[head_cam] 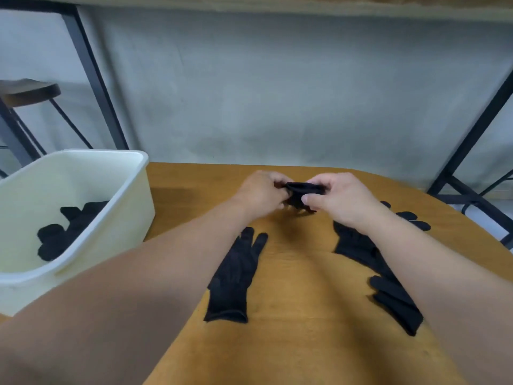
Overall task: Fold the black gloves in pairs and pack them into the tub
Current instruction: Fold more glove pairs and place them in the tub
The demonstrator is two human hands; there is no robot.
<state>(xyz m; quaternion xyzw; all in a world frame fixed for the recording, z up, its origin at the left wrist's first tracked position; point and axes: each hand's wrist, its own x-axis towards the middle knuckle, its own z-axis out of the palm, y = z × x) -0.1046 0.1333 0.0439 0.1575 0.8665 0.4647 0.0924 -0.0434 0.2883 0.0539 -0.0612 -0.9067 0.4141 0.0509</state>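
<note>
Head view: both hands worked a bunched pair (304, 194) of black gloves above the table (291, 343), well right of the tub (83, 195). The left hand (261, 191) and right hand (337, 197) each pinched one end of it, fingers closed on the fabric. Folded gloves (66, 232) already lay inside the tub. One flat glove (234, 276) lay just right of the tub, and a loose heap (383, 270) farther right, so packing appeared partly done, with several gloves left.
</note>
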